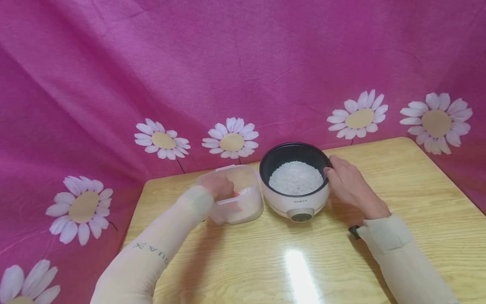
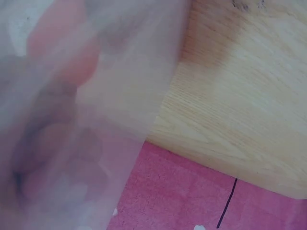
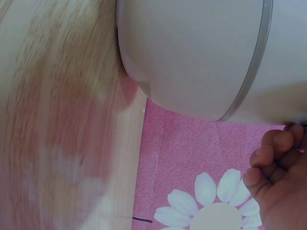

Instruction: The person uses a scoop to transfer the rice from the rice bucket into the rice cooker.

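Note:
Inside a translucent plastic container (image 1: 243, 213) my left hand (image 1: 217, 185) reaches down past the rim. Seen hazily through the container wall in the left wrist view, its curled fingers grip a rounded red-orange scoop (image 2: 62, 45); the scoop's full shape is blurred. A little white rice (image 1: 244, 191) shows in the container. Just right of it stands a white rice cooker (image 1: 275, 204) with a dark inner pot and a mound of rice (image 1: 296, 178). My right hand (image 1: 347, 181) holds the cooker's right side at the rim, thumb on top and fingers curled beneath.
Both vessels stand on a light wood table (image 1: 247, 261), near its back edge. Behind hangs a magenta cloth (image 1: 228, 63) printed with white daisies. Bare tabletop lies in front of the cooker, where a bright reflection shows.

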Available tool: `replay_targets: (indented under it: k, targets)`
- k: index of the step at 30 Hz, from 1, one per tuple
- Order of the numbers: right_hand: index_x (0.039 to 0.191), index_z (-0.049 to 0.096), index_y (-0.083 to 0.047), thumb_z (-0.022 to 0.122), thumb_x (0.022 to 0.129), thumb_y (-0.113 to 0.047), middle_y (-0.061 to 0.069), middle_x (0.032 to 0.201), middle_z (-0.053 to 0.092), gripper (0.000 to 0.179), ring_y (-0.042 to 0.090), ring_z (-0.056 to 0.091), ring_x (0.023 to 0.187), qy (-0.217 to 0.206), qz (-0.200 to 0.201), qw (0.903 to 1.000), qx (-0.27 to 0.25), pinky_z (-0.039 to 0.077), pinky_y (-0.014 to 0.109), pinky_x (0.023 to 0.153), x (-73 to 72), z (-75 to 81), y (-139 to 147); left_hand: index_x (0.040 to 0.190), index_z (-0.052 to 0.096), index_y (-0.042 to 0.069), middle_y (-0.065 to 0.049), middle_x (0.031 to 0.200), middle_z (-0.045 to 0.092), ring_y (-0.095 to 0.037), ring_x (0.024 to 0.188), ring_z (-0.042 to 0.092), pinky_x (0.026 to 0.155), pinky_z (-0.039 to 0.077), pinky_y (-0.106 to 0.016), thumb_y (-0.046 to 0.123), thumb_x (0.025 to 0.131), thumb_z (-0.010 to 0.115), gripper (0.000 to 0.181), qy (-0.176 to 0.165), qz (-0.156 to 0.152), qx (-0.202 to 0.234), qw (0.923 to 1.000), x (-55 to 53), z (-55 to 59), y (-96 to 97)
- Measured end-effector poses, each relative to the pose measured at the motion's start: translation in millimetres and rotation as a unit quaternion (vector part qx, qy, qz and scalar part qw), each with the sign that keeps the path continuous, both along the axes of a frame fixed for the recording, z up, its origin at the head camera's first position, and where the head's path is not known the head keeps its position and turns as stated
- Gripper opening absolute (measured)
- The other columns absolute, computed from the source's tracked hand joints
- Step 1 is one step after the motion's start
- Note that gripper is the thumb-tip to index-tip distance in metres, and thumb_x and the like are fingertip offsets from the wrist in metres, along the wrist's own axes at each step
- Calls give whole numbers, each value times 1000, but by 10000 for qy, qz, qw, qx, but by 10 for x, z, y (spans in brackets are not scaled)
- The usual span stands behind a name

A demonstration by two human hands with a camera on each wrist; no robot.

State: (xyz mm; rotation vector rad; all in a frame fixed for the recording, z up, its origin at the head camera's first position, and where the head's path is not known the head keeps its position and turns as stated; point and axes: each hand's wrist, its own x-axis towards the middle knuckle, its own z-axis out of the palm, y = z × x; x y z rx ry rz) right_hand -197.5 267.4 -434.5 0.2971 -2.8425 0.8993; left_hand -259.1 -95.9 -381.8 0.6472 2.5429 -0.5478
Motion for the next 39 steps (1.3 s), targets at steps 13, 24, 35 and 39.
replay_targets:
  k: [13,24,35,39]
  targets:
    - [107,50,-5,31,107,-27,12,92,50,29,28,50,90,-105,-10,9999,-11,43,41,78,-4,1,-7,64,58,18,4,67,46,-18,69,49,71,40,-33,30,98,55,36,-307,178,1377,9898,-25,-59,-43]
    - [106,50,-4,31,107,-26,12,90,50,29,28,50,88,-12,11,10000,-2,43,41,77,-12,7,-11,60,51,19,3,68,41,-17,66,44,70,38,-32,28,99,51,40,-307,157,2120,9767,12,-34,-57]
    - [109,50,-3,30,107,-27,14,93,51,31,29,51,90,-103,-53,9999,3,44,43,79,-11,8,-8,59,49,20,6,67,40,-14,67,44,76,41,-31,26,104,39,46,-68,-284,2418,9699,-2,-7,-109]
    - [109,50,-3,30,107,-26,14,94,51,31,29,51,91,-103,-51,9999,4,44,44,80,-6,4,-5,60,48,19,5,64,39,-14,63,44,74,41,-32,27,104,39,45,-87,-157,2396,9707,-3,27,-112]
